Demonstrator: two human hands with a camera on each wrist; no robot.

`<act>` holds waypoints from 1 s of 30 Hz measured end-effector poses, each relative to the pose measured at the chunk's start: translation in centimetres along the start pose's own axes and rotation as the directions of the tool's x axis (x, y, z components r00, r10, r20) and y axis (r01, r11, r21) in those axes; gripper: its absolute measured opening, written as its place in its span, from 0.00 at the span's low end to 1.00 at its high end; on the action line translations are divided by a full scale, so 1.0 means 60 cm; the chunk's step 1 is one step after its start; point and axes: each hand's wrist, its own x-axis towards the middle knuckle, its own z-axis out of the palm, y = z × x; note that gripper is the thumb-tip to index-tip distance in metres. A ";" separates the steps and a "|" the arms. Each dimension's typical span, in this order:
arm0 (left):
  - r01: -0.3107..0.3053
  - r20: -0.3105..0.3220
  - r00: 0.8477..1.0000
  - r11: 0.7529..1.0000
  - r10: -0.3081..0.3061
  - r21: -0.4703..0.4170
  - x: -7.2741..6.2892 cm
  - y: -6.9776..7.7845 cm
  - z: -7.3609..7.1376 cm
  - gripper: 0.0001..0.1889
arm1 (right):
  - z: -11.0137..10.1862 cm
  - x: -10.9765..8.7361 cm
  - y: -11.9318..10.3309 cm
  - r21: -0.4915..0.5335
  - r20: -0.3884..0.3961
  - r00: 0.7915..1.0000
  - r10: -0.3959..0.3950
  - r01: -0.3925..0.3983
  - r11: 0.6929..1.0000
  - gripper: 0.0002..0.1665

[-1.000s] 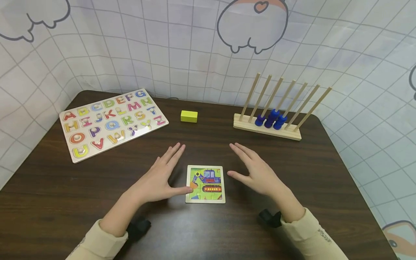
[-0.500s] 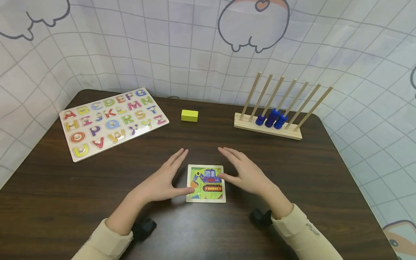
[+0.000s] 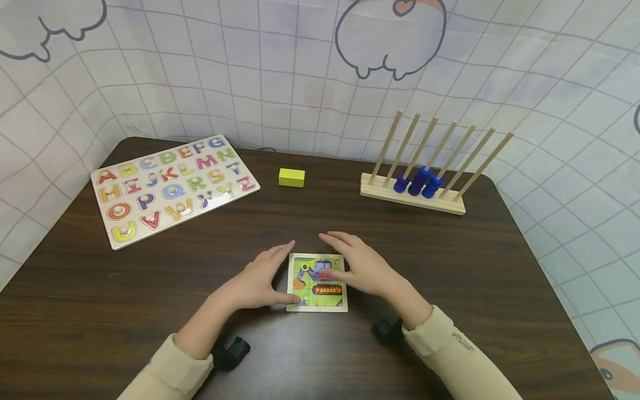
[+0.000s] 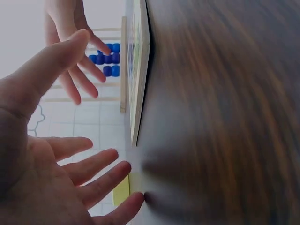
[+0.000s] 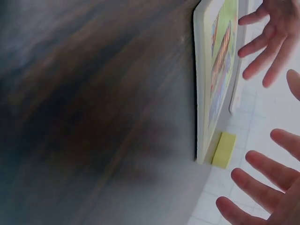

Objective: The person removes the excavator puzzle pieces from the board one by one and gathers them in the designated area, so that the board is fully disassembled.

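A small square jigsaw puzzle with a pale frame and an excavator picture lies flat on the dark table. My left hand is at its left side, fingers spread, the thumb over the lower left corner in the head view. Over the puzzle's upper right part reaches my right hand, its thumb covering a bit of the picture. Both wrist views show fingers apart and holding nothing; the puzzle's edge appears a little away from the left fingers. In the right wrist view the puzzle also stands clear of the right fingers.
At the back left lies an alphabet board with knobbed letters. A yellow block rests at the back middle. A wooden peg rack with blue beads stands at the back right. Behind the table hangs a checked cloth.
Both hands have come inward toward the puzzle, the right one travelling further left and now overlapping its upper right. The puzzle and other objects have stayed put.
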 end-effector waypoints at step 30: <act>0.088 0.025 0.996 0.992 -0.091 0.089 0.021 0.003 0.010 0.58 | 0.017 0.049 -0.017 0.016 0.157 0.987 -0.023 0.021 1.000 0.32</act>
